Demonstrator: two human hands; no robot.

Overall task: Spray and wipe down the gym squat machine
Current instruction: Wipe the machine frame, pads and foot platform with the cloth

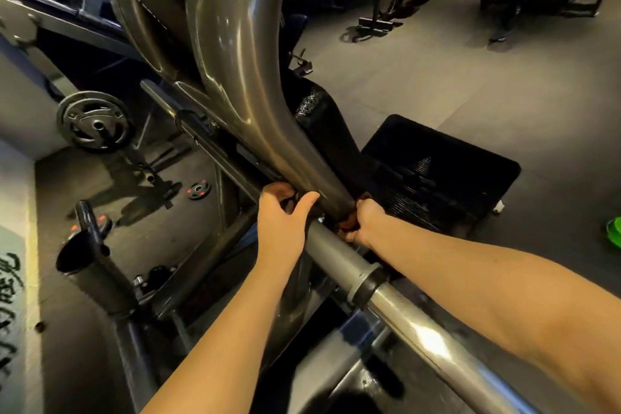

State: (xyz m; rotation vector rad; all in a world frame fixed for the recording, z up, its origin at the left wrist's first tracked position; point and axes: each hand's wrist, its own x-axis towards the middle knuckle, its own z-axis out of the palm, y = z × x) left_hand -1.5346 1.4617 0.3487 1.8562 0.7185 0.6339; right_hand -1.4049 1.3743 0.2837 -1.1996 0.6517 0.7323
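Left grip (pixel 280 225), right grip (pixel 368 223) and forearms (pixel 487 286) appear bare throughout.

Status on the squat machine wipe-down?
Left hand, right hand each grip the cloth. Cloth looped round frame tube by weight sleeve. No obstruction seen.

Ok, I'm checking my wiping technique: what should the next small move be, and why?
Probably slide both grips a little way up the curved grey metal tube, keeping the brown cloth taut. The cloth shows on both sides of the tube, the left grip and right grip each holding an end, at the tube's very bottom by the silver bar.
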